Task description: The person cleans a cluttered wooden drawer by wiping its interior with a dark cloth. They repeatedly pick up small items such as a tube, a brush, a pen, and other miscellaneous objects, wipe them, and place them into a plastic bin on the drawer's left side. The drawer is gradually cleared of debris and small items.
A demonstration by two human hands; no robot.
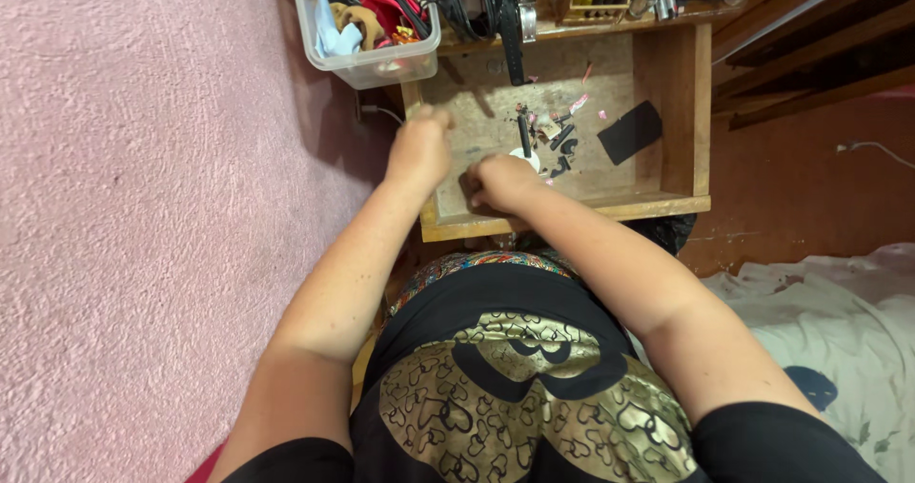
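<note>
An open wooden drawer (667, 203) is pulled out in front of me. My left hand (419, 147) rests on the drawer's left wall, fingers curled around its edge. My right hand (502, 182) is down inside the drawer near its front, fingers closed; what it holds, if anything, is hidden. Just beyond it lie a small white round object (525, 158), a black stick-like piece (523, 132) and several small black and pink bits (562, 130). A flat black rectangle (630, 132) lies at the drawer's right.
A clear plastic bin (367, 65) with cloth items stands on the desk top above the drawer's left corner. Black straps (510, 25) hang over the desk edge. A pink textured wall is at left, white cloth (829, 302) at right.
</note>
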